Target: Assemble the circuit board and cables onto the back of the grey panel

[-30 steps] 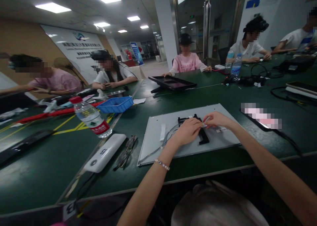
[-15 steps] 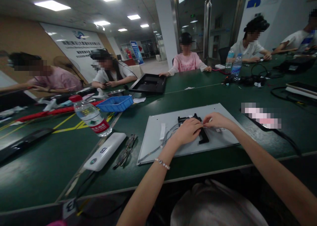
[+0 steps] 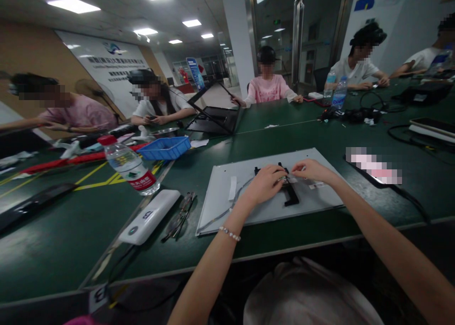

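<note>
A flat light-grey panel [image 3: 227,175] lies on the table before me, with a black plastic bracket [image 3: 292,196] on its middle. My left hand [image 3: 267,182] is over the bracket's left part, its fingers bent together at a small greenish piece too indistinct to name. Just right of it, my right hand [image 3: 313,171] is closed in a pinch above the bracket's right side; what sits between thumb and finger is too small to make out. A grey cable [image 3: 222,217] runs from under my left hand to the panel's near left corner. A white strip [image 3: 232,188] lies beside it.
Left of the panel lie glasses [image 3: 180,216], a white power bank [image 3: 151,217], a water bottle [image 3: 130,166] and a blue tray [image 3: 165,148]. A phone [image 3: 369,168] with a cable is at right. Across the table, a person holds a black frame [image 3: 213,120].
My left hand has shifted slightly left, uncovering more of the bracket between my hands. My right hand stays nearly in place. The person opposite has tilted up part of the black frame.
</note>
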Action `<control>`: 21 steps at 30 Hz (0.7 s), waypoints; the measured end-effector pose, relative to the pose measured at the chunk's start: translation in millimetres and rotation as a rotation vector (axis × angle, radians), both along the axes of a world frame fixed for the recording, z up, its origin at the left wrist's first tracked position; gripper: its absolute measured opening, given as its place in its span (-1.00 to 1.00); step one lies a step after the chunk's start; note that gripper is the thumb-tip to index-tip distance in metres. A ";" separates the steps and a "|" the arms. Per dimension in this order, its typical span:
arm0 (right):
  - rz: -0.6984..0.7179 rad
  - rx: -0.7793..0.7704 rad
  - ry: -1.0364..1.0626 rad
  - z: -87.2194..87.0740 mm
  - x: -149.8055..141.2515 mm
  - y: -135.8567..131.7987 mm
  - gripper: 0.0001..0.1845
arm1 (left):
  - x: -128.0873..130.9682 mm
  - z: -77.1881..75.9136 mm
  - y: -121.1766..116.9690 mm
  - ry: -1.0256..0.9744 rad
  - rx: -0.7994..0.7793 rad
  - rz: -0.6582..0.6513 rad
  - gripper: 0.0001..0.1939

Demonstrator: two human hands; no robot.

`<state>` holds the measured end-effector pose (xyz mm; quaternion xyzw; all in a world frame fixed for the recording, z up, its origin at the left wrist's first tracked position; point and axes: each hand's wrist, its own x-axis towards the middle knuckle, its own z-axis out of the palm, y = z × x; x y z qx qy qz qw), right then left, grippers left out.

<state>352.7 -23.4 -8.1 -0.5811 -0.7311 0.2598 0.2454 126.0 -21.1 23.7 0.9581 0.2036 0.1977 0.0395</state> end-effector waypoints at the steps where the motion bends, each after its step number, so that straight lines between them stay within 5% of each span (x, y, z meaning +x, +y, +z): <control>1: -0.002 0.000 0.004 -0.4 0.5 0.4 -0.76 | -2.6 2.8 2.8 -0.018 0.000 0.030 -0.74; 9: -0.014 0.016 0.036 4.1 -3.5 -3.1 -0.73 | -56.7 30.4 32.5 -0.035 -0.064 0.345 -0.72; 16: -0.039 0.086 -0.001 -0.5 -8.8 -2.5 -0.73 | -127.0 9.9 56.0 -0.125 -0.388 0.590 -0.58; 21: -0.030 0.107 -0.093 -1.1 -10.8 -4.1 -0.73 | -136.5 4.8 58.1 -0.128 -0.570 0.534 -0.52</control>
